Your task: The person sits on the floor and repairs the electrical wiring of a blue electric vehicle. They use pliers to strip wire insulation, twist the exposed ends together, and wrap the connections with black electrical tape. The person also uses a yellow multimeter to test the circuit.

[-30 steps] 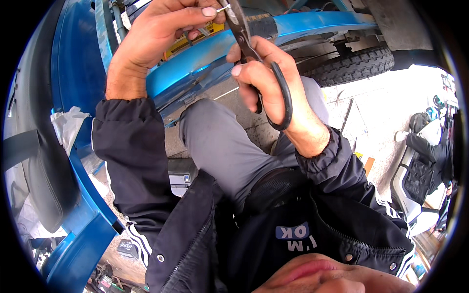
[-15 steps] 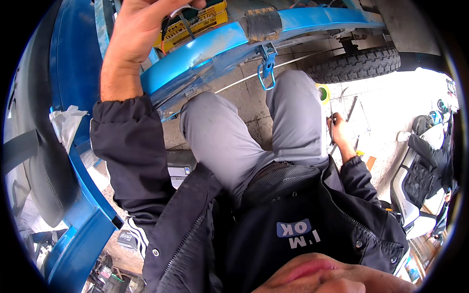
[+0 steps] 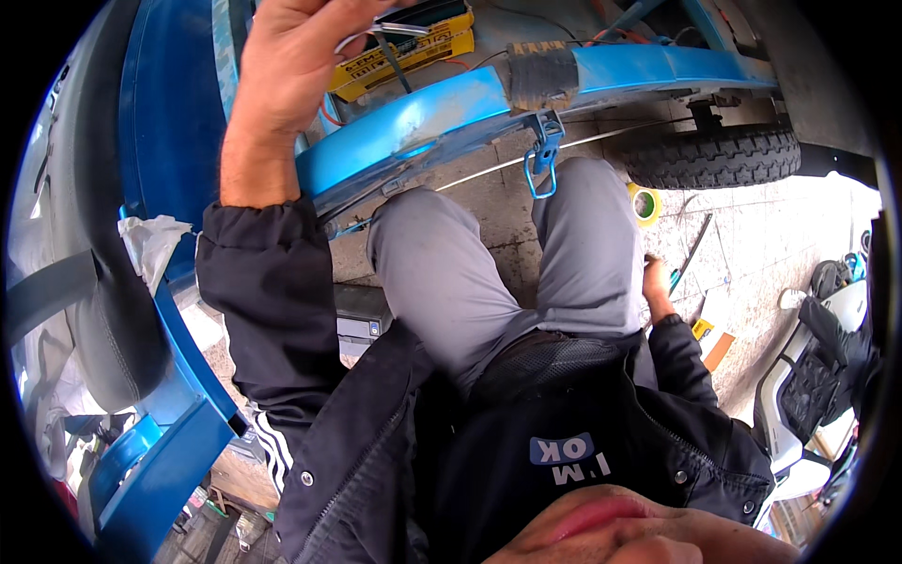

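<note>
My left hand [image 3: 296,61] is raised over the blue metal frame [image 3: 404,117] at the upper left. Its fingers are closed on a thin, pale grey wire [image 3: 402,29] that loops out beside them; the fingertips are partly cut off by the picture's edge. Behind the wire lies a yellow and dark box-shaped battery [image 3: 456,45]. Low beside my right knee, my right hand [image 3: 657,278] reaches to the floor, its fingers mostly hidden by the leg. Close to it lies a small teal-handled piece [image 3: 675,278] and a long dark strip [image 3: 696,242].
A blue latch with a wire loop [image 3: 542,160] hangs from the frame. The tyre [image 3: 714,158] is at the upper right, a roll of tape [image 3: 645,204] below it. A grey case [image 3: 361,315] sits by my left leg. A white chair [image 3: 778,414] with dark bags stands right.
The view has shifted, so the scene sits lower and further right. My right hand has drawn in behind my right leg. My left hand still holds the wire.
</note>
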The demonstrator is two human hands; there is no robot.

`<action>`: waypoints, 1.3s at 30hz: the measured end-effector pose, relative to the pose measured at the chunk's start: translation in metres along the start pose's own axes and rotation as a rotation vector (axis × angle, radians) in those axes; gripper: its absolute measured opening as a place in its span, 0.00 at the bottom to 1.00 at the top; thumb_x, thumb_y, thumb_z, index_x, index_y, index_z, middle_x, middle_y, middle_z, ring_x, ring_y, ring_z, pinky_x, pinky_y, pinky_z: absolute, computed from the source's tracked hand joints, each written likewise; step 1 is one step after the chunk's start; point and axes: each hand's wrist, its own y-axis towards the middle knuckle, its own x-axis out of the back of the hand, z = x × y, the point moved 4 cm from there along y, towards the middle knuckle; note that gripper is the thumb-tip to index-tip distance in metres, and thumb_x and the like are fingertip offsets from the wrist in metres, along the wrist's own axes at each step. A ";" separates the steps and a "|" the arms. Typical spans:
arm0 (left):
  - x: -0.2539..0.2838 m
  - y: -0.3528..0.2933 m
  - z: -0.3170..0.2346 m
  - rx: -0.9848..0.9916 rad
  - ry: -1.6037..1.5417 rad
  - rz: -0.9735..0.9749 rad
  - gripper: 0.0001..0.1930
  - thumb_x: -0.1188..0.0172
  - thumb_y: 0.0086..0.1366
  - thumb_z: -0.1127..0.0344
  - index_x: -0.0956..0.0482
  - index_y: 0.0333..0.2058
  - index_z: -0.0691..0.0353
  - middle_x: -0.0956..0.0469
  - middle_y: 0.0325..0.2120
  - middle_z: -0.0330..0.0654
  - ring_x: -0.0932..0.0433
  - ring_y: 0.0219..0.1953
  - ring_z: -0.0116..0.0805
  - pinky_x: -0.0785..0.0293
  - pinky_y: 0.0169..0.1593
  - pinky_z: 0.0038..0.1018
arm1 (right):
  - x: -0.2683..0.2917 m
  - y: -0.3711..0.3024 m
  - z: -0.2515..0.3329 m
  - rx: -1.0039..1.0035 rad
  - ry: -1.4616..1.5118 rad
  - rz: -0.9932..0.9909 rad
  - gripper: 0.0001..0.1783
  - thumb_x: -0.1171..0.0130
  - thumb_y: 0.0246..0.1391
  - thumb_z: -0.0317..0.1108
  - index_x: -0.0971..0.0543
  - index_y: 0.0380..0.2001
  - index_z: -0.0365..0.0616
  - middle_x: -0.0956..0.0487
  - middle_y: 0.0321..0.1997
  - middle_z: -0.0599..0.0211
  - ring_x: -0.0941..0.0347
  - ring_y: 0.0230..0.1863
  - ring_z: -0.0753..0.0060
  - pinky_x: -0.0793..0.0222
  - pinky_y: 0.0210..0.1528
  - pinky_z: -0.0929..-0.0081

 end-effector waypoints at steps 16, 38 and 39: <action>-0.046 -0.025 -0.021 0.036 0.376 0.715 0.18 0.24 0.58 0.58 0.13 0.42 0.64 0.24 0.29 0.34 0.34 0.28 0.23 0.39 0.31 0.25 | 0.313 -0.003 0.639 1.489 -0.232 -0.049 0.17 0.33 0.51 0.41 0.15 0.37 0.36 0.15 0.36 0.47 0.18 0.38 0.43 0.23 0.43 0.54; -0.010 -0.021 -0.031 -0.144 0.102 -0.238 0.16 0.33 0.66 0.76 0.31 0.48 0.64 0.30 0.23 0.27 0.35 0.23 0.13 0.40 0.28 0.15 | 0.382 -0.114 0.509 1.039 0.822 0.164 0.10 0.41 0.60 0.23 0.28 0.44 0.42 0.27 0.30 0.76 0.33 0.28 0.87 0.35 0.30 0.85; -0.017 -0.019 -0.030 -0.212 0.095 -0.252 0.19 0.33 0.66 0.76 0.32 0.51 0.65 0.30 0.22 0.27 0.35 0.23 0.13 0.40 0.28 0.15 | 0.373 -0.110 0.501 1.128 0.845 0.121 0.10 0.42 0.60 0.22 0.28 0.43 0.41 0.27 0.31 0.75 0.32 0.28 0.86 0.35 0.30 0.83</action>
